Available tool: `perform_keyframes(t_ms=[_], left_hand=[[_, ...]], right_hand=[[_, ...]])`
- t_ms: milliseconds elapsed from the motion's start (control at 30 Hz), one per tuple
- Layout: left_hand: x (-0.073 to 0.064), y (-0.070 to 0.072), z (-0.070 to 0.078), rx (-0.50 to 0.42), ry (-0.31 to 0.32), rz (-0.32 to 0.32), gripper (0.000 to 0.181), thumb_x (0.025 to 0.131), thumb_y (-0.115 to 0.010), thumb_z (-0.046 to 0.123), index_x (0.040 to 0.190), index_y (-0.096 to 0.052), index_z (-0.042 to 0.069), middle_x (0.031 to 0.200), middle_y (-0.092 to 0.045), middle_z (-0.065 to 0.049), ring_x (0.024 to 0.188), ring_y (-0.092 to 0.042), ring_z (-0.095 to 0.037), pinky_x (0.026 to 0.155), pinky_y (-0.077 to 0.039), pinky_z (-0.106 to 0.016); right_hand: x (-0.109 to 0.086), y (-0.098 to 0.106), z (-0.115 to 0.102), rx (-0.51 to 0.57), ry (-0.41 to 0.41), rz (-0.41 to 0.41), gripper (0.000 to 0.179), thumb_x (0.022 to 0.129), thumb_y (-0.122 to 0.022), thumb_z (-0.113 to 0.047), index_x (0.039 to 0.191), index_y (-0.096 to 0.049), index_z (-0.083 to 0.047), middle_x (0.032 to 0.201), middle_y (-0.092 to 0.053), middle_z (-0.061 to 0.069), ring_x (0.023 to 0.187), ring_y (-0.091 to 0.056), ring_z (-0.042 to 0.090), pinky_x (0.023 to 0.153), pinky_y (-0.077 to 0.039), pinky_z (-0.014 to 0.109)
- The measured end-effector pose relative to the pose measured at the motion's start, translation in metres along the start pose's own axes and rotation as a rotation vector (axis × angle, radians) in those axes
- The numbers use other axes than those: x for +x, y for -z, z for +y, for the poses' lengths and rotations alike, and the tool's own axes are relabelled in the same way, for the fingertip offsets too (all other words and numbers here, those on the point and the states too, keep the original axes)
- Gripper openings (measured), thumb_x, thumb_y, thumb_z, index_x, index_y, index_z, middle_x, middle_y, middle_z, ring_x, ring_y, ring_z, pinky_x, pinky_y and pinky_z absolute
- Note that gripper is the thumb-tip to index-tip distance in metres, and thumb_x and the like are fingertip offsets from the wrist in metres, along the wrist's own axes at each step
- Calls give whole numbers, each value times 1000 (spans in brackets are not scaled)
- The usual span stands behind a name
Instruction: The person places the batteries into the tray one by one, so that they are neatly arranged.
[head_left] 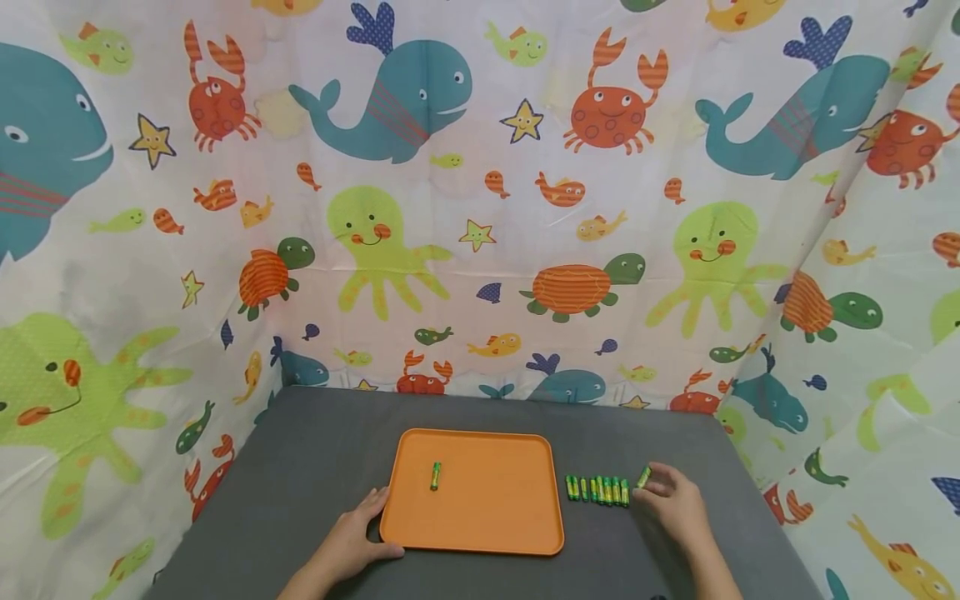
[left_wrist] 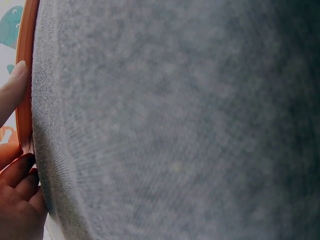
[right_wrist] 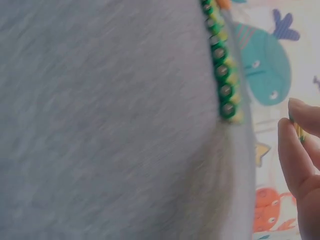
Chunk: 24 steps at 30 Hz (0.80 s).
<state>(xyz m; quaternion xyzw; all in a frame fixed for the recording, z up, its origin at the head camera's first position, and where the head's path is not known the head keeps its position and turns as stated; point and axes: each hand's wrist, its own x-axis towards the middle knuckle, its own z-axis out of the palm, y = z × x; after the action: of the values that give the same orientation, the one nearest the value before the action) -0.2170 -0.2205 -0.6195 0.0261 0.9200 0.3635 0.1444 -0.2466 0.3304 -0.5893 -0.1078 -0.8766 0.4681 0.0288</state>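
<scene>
An orange tray (head_left: 487, 533) lies on the grey table, and my left hand (head_left: 351, 533) holds its near left corner, fingers at the left side and thumb at the front rim. One green and yellow battery (head_left: 436, 476) lies in the left part of the tray. Just right of the tray, several more batteries (head_left: 600, 490) stand side by side in a row; their round ends show in the right wrist view. Past the row's right end, my right hand (head_left: 675, 504) pinches a single battery (head_left: 644, 477) between thumb and fingers, tilted and mostly hidden by the fingertips in the right wrist view.
The grey table (head_left: 322, 450) spreads around the tray. Behind it and along both sides hangs a white curtain (head_left: 465, 208) printed with sea animals, meeting the table's far edge.
</scene>
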Motion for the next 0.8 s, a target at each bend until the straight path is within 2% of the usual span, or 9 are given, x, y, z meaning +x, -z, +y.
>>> perform_keyframes(t_ms=[167, 367, 600, 800], left_hand=[[1, 0, 0, 5, -1, -1, 116, 64, -88, 59, 157, -39, 11, 162, -35, -18, 147, -32, -46, 107, -30, -74], [0, 0, 0, 2, -6, -5, 117, 63, -88, 60, 157, -39, 11, 162, -34, -19, 147, -32, -46, 107, -31, -73], [-1, 0, -1, -9, -17, 7, 116, 64, -88, 60, 156, -39, 9, 161, -34, -21, 146, -33, -47, 107, -30, -73], [1, -1, -2, -2, -8, 2, 117, 64, -88, 61, 157, -39, 9, 161, -34, -21, 146, -33, -46, 107, -29, -74]], right_hand=[[-3, 1, -19, 28, 20, 7, 63, 87, -82, -19, 140, -55, 1, 132, -63, 26, 109, -70, 24, 74, -56, 21], [-7, 3, -42, 19, 29, -5, 72, 84, -84, -36, 142, -54, -5, 135, -63, 21, 114, -68, 28, 81, -58, 32], [-14, 2, -68, 63, 66, -40, 71, 86, -83, -29, 146, -51, -8, 142, -56, 21, 120, -64, 32, 83, -59, 33], [-18, -7, -80, 73, 71, -59, 71, 85, -83, -33, 145, -53, -10, 140, -58, 19, 121, -63, 31, 85, -58, 36]])
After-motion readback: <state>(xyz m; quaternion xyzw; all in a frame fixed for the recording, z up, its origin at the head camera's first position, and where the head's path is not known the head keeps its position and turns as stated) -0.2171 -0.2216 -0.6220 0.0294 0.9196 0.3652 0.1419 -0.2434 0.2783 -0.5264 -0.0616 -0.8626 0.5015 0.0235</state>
